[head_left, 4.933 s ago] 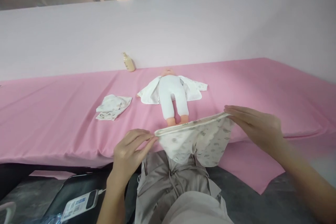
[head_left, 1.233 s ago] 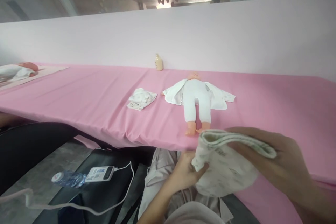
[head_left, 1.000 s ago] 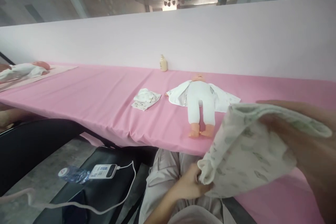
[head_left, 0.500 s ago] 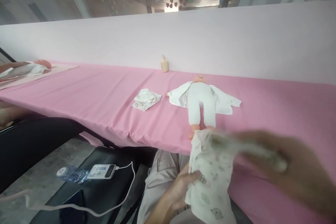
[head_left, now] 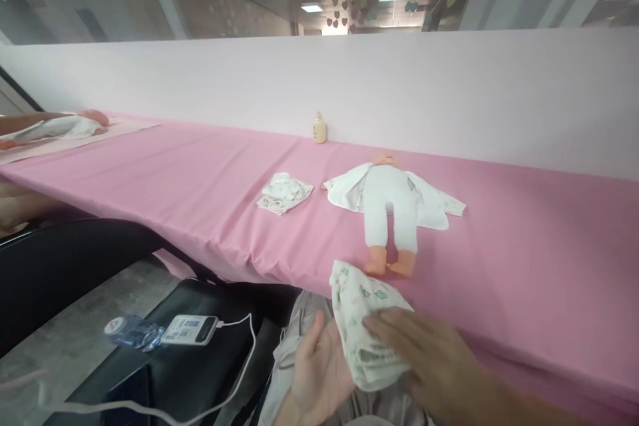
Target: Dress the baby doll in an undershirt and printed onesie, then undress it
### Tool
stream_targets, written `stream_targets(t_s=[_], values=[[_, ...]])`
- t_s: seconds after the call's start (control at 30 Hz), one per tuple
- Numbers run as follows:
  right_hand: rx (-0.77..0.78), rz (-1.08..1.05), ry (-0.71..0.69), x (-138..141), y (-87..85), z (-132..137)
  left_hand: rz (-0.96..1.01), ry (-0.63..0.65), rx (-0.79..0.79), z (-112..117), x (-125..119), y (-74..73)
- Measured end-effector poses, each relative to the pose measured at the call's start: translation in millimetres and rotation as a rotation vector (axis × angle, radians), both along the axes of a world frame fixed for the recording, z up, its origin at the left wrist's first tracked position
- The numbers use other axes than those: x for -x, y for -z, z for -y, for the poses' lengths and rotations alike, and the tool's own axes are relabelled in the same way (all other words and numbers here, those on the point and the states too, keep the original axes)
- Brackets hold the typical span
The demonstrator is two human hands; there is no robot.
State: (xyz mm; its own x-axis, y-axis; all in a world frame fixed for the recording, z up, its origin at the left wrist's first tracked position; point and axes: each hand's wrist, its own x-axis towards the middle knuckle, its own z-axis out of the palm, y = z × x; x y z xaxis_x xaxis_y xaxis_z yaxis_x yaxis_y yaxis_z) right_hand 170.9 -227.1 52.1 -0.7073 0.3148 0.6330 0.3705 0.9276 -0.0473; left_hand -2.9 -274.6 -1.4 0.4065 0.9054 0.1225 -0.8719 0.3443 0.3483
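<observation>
A folded white baby garment (head_left: 367, 326) with small green and pink prints is between my hands, over my lap at the table's front edge. My left hand (head_left: 322, 366) is palm up at its left side, thumb stretched away; its fingertips are hidden behind the cloth. My right hand (head_left: 424, 346) lies across the garment's right side with fingers extended, slightly blurred; its thumb is hidden. Just beyond lies a baby doll (head_left: 387, 196) on its back in white leggings, bare feet toward me. A white patterned top (head_left: 432, 206) is spread open under it, arms in the sleeves.
On the pink-covered table (head_left: 210, 166) sit a folded white cloth (head_left: 283, 193) and a cream pump bottle (head_left: 319, 128) by the wall. Another person's arm (head_left: 30, 123) reaches to a doll far left. A black chair (head_left: 194, 299) bears a water bottle (head_left: 134, 333) and a cabled white device (head_left: 190, 330).
The garment, earlier hanging long from my hands, is now folded into a compact bundle. My right hand has moved left onto it. My left thumb has let go and opened away.
</observation>
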Motion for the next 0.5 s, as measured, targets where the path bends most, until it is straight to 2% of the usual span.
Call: stream_targets(t_s=[0.07,0.13,0.2,0.27,0.3,0.33,0.37,0.43,0.5], values=[[0.383,-0.005,0.029,11,-22.6,-29,0.013,-0.003,-0.071,0,11,7.1],[0.761,-0.028,0.111,31,-47.0,-69,-0.004,-0.016,-0.136,0,21,13.5],[1.026,-0.101,0.161,58,-69.6,-117,-0.052,-0.051,-0.180,1,29,18.2],[1.200,-0.164,0.176,91,-88.8,-167,-0.117,-0.096,-0.210,2,35,22.3],[1.230,-0.191,0.210,109,-97.3,-191,-0.158,-0.114,-0.216,2,37,24.8],[1.190,-0.221,0.247,128,-105.0,-213,-0.205,-0.132,-0.215,1,39,27.9],[1.087,-0.241,0.283,147,-111.8,-234,-0.254,-0.151,-0.211,0,40,31.6],[0.745,-0.226,0.360,185,-121.0,-269,-0.347,-0.187,-0.210,-4,43,40.3],[0.455,-0.184,0.414,219,-120.6,-295,-0.400,-0.219,-0.229,-9,45,49.1]])
